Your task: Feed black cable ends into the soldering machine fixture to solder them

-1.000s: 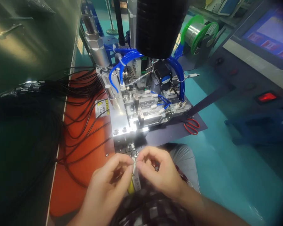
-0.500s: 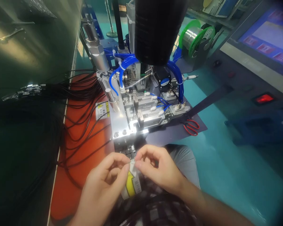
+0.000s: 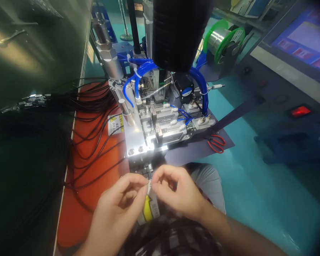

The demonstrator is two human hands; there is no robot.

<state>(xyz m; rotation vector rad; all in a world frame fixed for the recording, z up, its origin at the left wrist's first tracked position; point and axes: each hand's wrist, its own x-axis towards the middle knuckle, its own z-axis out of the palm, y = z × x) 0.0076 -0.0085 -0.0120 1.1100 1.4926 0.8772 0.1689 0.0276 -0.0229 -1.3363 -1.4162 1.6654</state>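
My left hand (image 3: 122, 206) and my right hand (image 3: 180, 192) meet low in the centre, thumb and forefinger pinched on each. Between the fingertips a thin pale strand seems to show, too small to name. Just beyond the fingers is the small dark metal fixture (image 3: 144, 167) at the near end of the machine (image 3: 160, 124). Beneath them a label with a yellow arrow (image 3: 147, 209) is partly covered by my hands.
Black cables (image 3: 93, 96) with metal connector ends (image 3: 34, 99) run across the orange mat (image 3: 77, 220) at left. Red-handled cutters (image 3: 217, 143) lie to the right. A green-rimmed wire spool (image 3: 221, 39), a black tube (image 3: 180, 35) and a screen console (image 3: 290, 60) stand farther back.
Both hands have shifted very slightly left, still pinching close together. More of the yellow arrow shows below the fingers. The view has tilted a little.
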